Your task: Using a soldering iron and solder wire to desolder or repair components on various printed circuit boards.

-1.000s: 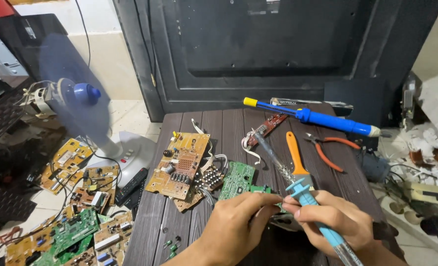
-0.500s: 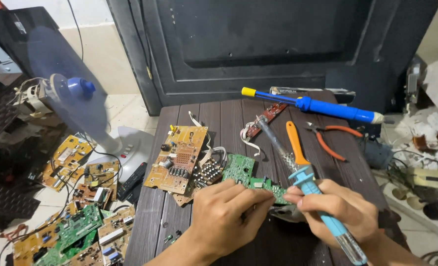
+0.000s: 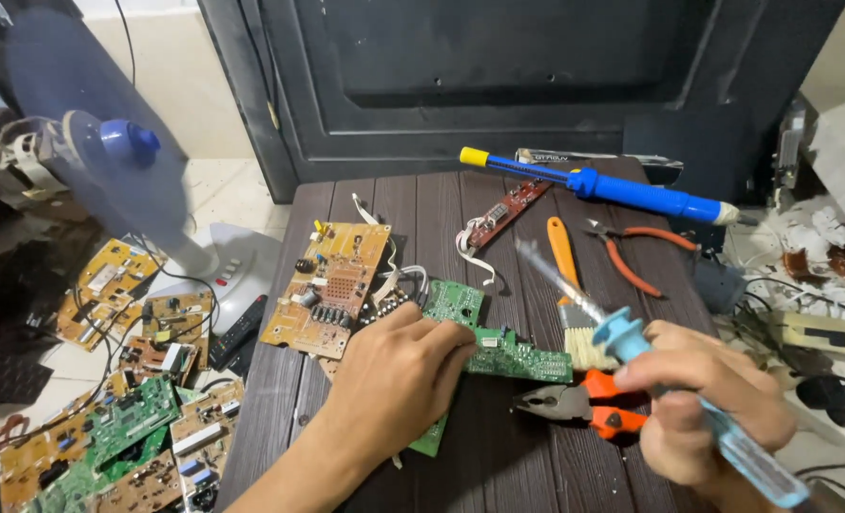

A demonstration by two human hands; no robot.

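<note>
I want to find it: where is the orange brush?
In the head view, the orange brush lies on the dark table, right of the green circuit board, just above the orange pliers.

The left hand [image 3: 394,380] covers the near part of the green circuit board [image 3: 508,353], so how the fingers meet it cannot be told, and the forearm runs off the bottom edge. The right hand [image 3: 703,413] is smeared with motion blur, as is the light-blue soldering iron [image 3: 651,380] it grips, whose rear end is cut off at the lower right corner. The spinning fan [image 3: 99,152] shows only as a blue haze, and the parts on the tan circuit board [image 3: 332,285] are too small to identify.
</note>
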